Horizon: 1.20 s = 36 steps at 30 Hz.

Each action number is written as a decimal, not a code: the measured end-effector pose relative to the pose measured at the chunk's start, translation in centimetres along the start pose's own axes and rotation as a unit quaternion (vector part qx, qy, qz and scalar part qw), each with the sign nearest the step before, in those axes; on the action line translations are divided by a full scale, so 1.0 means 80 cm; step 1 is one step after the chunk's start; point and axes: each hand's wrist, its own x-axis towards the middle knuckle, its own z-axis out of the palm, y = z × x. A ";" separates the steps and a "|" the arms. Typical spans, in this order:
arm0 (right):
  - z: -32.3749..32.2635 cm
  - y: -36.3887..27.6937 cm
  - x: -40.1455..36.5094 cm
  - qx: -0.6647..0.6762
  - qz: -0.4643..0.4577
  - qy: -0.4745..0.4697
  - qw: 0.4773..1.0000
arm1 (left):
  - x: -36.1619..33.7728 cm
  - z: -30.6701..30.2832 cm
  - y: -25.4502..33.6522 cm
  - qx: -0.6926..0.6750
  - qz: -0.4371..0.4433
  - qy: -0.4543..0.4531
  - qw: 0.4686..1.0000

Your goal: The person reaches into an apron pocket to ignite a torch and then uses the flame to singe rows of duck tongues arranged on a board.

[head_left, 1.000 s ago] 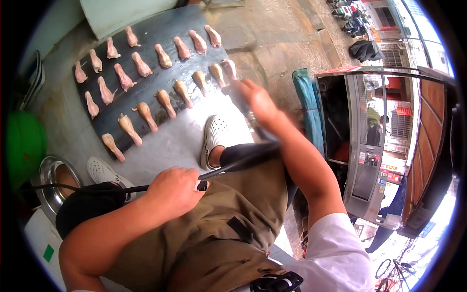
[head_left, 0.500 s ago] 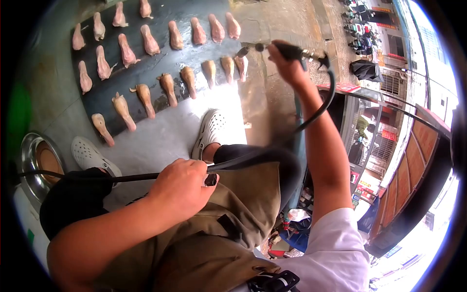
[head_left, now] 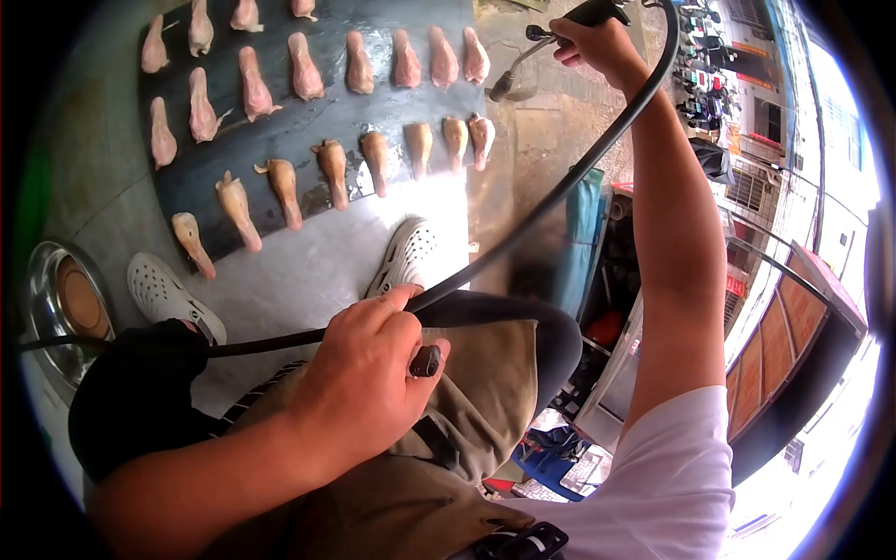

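Right hand [head_left: 597, 45] is raised far right, fist closed on the trigger gun [head_left: 590, 11], nozzle [head_left: 501, 89] above the dark sheet [head_left: 280, 149] of meat pieces [head_left: 375, 161]. Left hand [head_left: 359, 373] is near, clenched round the black hose [head_left: 560, 187].

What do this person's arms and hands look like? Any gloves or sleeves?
Both hands are bare: no gloves, ring or watch shows on the left hand or the right hand. The right arm is bare up to a white short sleeve at the shoulder. The left forearm is bare too; its sleeve is out of view.
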 end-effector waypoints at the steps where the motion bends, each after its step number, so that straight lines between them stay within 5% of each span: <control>1: 0.000 -0.009 -0.001 0.011 -0.002 0.006 1.000 | 0.001 -0.001 0.000 -0.002 -0.003 0.001 1.000; 36: -0.024 0.002 -0.019 0.011 0.000 -0.046 0.999 | 0.000 0.002 -0.005 -0.009 -0.003 0.001 1.000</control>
